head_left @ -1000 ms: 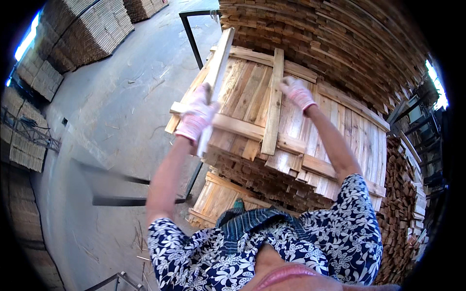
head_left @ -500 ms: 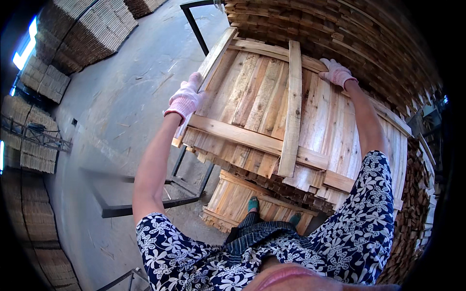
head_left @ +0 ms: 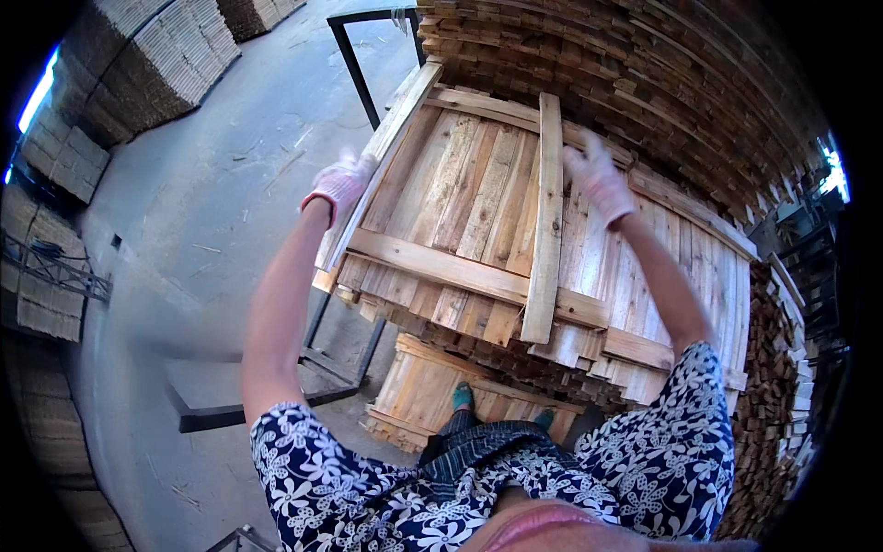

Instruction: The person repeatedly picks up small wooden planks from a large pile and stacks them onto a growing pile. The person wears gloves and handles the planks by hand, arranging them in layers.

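A waist-high stack of wooden slats (head_left: 460,170) lies in front of me. Long battens, such as the near batten (head_left: 441,262), run across its top. One loose wooden board (head_left: 544,212) crosses the middle, and another board (head_left: 397,120) runs along the stack's left edge. My left hand (head_left: 338,179), in a pinkish-white knit glove, grips that left-edge board; its fingertips are partly hidden. Above the slats, just right of the middle board, is my gloved right hand (head_left: 600,179). It is blurred, with its fingers stretched out and nothing visible in them.
A tall wall of stacked slats (head_left: 625,83) rises behind the work stack. Black metal frames (head_left: 354,69) stand at its left, one of them low near my left arm. My feet are on a low wooden platform (head_left: 418,377). More timber piles (head_left: 184,51) stand across the concrete floor.
My right hand has left the far batten and moved left toward the middle board. My left hand has stayed at the left-edge board. The whole view has shifted slightly.
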`<state>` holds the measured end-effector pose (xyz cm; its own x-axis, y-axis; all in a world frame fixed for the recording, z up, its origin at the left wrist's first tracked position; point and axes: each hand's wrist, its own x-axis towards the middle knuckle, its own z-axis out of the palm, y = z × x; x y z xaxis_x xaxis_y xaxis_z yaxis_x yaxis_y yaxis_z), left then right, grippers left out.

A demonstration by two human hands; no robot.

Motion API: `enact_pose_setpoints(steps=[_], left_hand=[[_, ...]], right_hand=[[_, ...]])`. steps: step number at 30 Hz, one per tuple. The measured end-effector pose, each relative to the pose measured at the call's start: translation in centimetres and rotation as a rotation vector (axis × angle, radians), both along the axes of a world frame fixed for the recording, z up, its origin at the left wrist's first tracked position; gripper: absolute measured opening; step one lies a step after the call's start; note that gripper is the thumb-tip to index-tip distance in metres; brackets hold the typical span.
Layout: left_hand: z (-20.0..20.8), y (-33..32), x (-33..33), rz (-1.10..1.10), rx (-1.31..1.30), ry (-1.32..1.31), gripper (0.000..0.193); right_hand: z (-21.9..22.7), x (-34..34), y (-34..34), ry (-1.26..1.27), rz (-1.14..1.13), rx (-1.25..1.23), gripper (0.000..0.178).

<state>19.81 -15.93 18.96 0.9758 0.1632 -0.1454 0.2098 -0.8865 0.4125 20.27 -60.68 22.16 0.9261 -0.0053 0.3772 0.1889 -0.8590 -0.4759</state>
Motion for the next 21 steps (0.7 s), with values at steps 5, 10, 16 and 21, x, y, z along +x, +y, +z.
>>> enact_pose_setpoints(steps=[5,10,16,21], left_hand=[[-1.2,-0.2,-0.1,-0.061,-0.072,-0.032,0.07],[-1.1,-1.2,-1.0,0.016,-0.101,-0.094,0.067],[-2.2,-2.2,0.3,-0.032,-0.042,-0.185,0.069],[-8.1,0.5,5.1,-0.144,-0.383,-0.279,0.053]], right_hand=[[-2.6,-4.6,11.1,0.246,-0.103,-0.078,0.074],[-4.0,2.1,19.2,0.254,0.185,-0.331,0.067],[-6.1,7.5,27.3,0.239,0.333,-1.199,0.065],[-2.3,2.0,18.8,0.148,0.52,-0.147,0.059]])
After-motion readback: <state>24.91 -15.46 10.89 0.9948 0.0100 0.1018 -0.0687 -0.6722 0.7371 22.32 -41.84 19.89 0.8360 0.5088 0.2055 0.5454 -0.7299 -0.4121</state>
